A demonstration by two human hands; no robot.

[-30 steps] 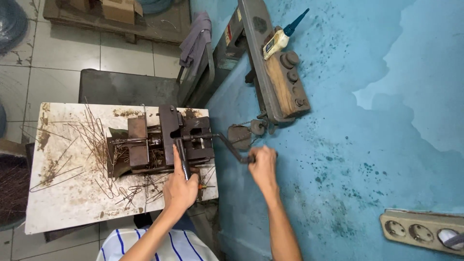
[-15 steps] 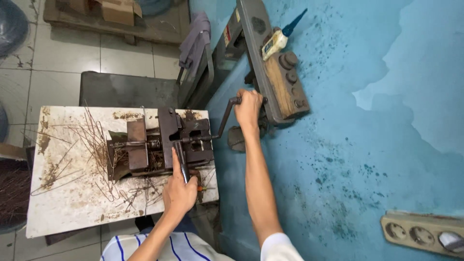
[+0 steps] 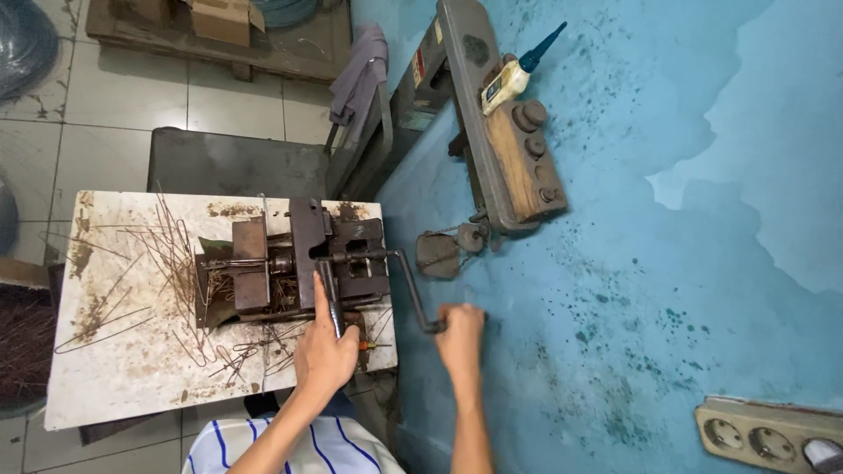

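The right hand point(image 3: 460, 336) was closed around the grip of the crank handle point(image 3: 413, 290), which hung off the tabletop's right edge at the low point of its swing, its arm running up to the rusty bending machine point(image 3: 294, 263). The left hand point(image 3: 327, 351) gripped a dark lever point(image 3: 328, 298) whose long axis pointed from the near edge toward the machine. Bent wires point(image 3: 167, 263) lay scattered on the white tabletop point(image 3: 114, 386).
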